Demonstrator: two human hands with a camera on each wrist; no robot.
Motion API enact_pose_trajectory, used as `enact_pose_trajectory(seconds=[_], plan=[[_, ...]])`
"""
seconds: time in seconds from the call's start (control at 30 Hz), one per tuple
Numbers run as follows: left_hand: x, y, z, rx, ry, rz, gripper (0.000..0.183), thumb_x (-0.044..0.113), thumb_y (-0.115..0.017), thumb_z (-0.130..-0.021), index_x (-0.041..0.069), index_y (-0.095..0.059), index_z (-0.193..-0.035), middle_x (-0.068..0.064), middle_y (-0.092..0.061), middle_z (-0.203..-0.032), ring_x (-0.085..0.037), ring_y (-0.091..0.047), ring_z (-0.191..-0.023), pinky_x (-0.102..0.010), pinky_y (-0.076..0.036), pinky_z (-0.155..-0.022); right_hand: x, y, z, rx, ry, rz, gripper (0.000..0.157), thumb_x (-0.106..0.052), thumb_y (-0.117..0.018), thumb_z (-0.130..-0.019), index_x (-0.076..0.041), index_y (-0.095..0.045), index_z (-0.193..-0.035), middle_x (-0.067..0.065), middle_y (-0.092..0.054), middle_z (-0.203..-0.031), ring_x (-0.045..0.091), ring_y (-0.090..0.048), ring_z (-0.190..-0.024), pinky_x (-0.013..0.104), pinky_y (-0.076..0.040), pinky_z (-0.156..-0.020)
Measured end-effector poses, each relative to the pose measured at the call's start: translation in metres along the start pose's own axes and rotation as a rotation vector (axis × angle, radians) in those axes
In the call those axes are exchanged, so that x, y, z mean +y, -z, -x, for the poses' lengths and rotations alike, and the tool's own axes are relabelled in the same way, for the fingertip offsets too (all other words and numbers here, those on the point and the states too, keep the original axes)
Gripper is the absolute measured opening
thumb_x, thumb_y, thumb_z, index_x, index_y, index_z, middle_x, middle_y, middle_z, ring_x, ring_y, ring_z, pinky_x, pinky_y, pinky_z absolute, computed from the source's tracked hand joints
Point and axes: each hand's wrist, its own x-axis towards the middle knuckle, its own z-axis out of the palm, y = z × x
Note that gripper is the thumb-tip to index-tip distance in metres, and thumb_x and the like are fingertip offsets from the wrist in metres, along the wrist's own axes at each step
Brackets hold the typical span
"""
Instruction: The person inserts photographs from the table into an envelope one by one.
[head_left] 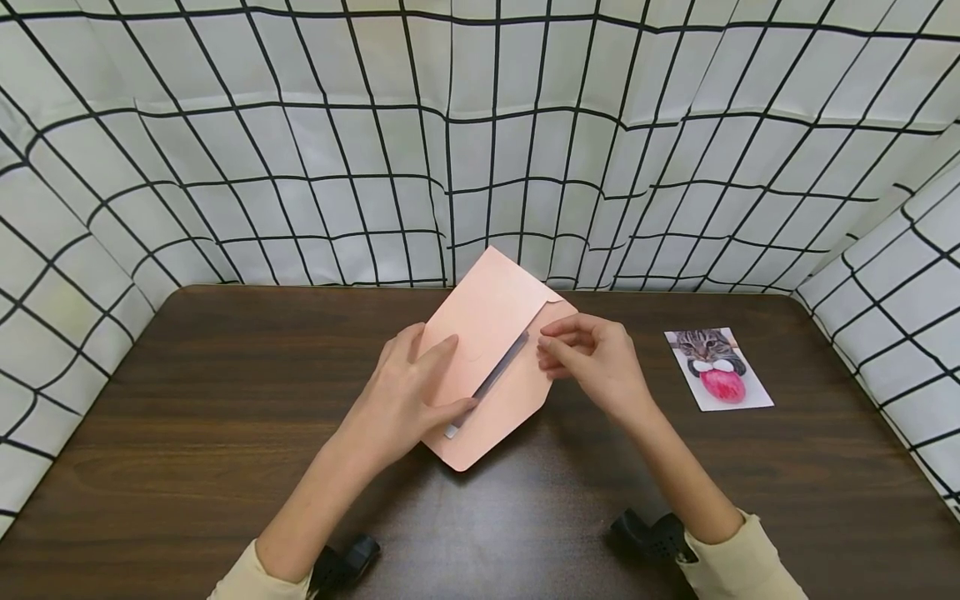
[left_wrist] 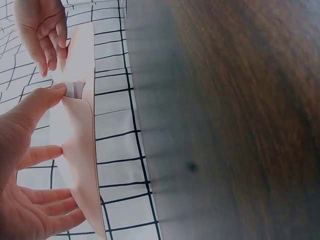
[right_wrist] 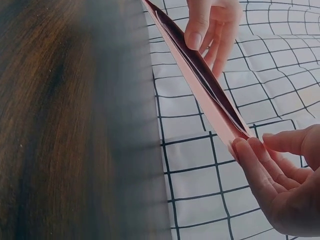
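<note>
A pale pink envelope [head_left: 487,317] is tilted over the middle of the table, its pocket gaping a little. A dark, glossy strip of a card [head_left: 501,367] with a white corner shows along the opening. My left hand [head_left: 408,392] grips the envelope from its left side, thumb at the mouth beside the card's lower end and index finger on the front panel. At the upper right end of the opening, my right hand [head_left: 588,354] pinches the envelope with curled fingertips. The right wrist view shows those fingertips close around the envelope's edge, with the dark pocket [right_wrist: 210,85] above them.
A card with a cat picture [head_left: 720,369] and a pink round shape lies on the dark wooden table [head_left: 225,400] to the right. White cloth with a black grid [head_left: 375,150] hangs behind and at both sides. Black devices [head_left: 648,533] sit at the wrists.
</note>
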Motion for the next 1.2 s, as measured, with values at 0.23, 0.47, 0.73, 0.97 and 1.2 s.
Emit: enact_pose_trajectory(seconds=[0.23,0.47,0.73,0.97,1.2], plan=[[-0.003,0.002,-0.001,-0.014,0.006,0.01,0.063,0.028,-0.09,-0.086,0.004,-0.065,-0.138,-0.031,-0.048,-0.142,-0.049,-0.049,-0.13,-0.058,-0.051,-0.105,0.0,0.004,-0.002,0.008,0.05,0.062,0.019,0.003,-0.072,-0.097,0.015,-0.068,-0.11,0.027,-0.076,-0.097,0.01,-0.074,-0.074,0.029,-0.064,-0.072],[-0.005,0.005,-0.001,-0.032,0.025,0.018,0.063,0.028,-0.089,-0.086,0.004,-0.065,-0.139,-0.032,-0.048,-0.142,-0.049,-0.048,-0.13,-0.058,-0.05,-0.105,-0.001,0.01,-0.004,0.033,0.091,0.164,0.016,0.001,-0.074,-0.097,0.011,-0.071,-0.109,0.025,-0.077,-0.1,0.022,-0.078,-0.079,0.029,-0.063,-0.073],[-0.008,0.007,-0.002,-0.01,0.015,0.032,0.059,0.027,-0.088,-0.087,0.003,-0.066,-0.136,-0.031,-0.049,-0.14,-0.048,-0.048,-0.129,-0.059,-0.05,-0.104,-0.001,0.02,-0.004,0.067,0.141,0.332,0.013,-0.004,-0.075,-0.097,0.003,-0.075,-0.109,0.019,-0.078,-0.099,0.027,-0.077,-0.079,0.023,-0.06,-0.069],[-0.009,0.007,-0.001,0.009,-0.003,0.052,0.06,0.026,-0.089,-0.086,0.002,-0.066,-0.136,-0.032,-0.05,-0.139,-0.049,-0.049,-0.128,-0.06,-0.049,-0.105,0.0,0.03,-0.005,0.1,0.16,0.428,0.014,-0.009,-0.075,-0.098,-0.002,-0.076,-0.11,0.016,-0.079,-0.101,0.031,-0.076,-0.085,0.022,-0.053,-0.068],[-0.009,0.008,-0.001,-0.009,0.013,0.113,0.064,0.026,-0.091,-0.085,0.005,-0.066,-0.139,-0.03,-0.049,-0.144,-0.046,-0.049,-0.132,-0.059,-0.048,-0.108,0.005,0.041,-0.009,0.129,0.168,0.501,0.016,-0.008,-0.074,-0.099,0.0,-0.075,-0.112,0.018,-0.078,-0.105,0.033,-0.075,-0.09,0.026,-0.056,-0.077]])
